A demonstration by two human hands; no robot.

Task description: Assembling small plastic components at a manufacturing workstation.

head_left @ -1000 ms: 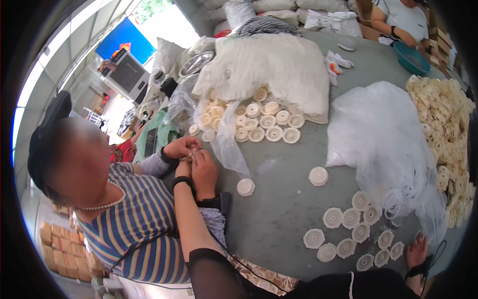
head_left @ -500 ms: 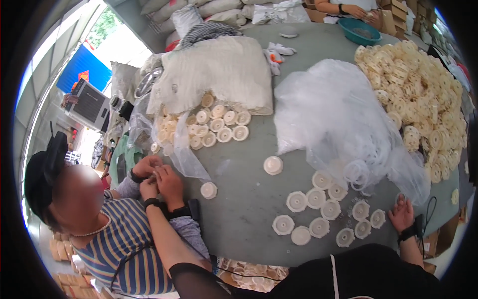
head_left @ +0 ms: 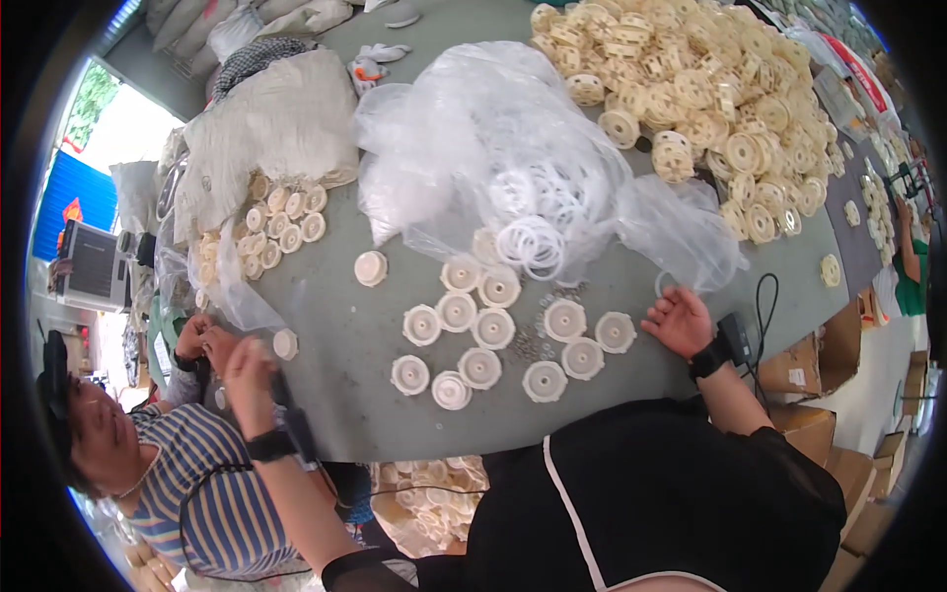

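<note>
My left hand [head_left: 249,380] is raised near the table's left edge, beside the hands of a co-worker [head_left: 205,340]. It is smeared by motion, and whether it holds anything is unclear. My right hand [head_left: 681,321] rests palm up at the table's right side, fingers loosely curled and apart, nothing seen in it. Its fingertips are by the edge of a clear plastic bag [head_left: 681,222]. Between my hands lie several white scalloped plastic discs [head_left: 480,368], with small metal bits [head_left: 528,345] among them. A single white disc [head_left: 285,343] lies near my left hand.
White rings [head_left: 533,247] spill from the plastic bag. A tall heap of cream plastic wheels [head_left: 691,89] covers the far right. More discs [head_left: 286,217] lie by a pale cloth sack [head_left: 271,118] at left. A black cable [head_left: 764,306] loops beside my right wrist; cardboard boxes [head_left: 799,365] stand below.
The view has swung to the right. My left hand has drawn back from the co-worker's hands, which it was touching or close against. My right hand stays by the bag's edge.
</note>
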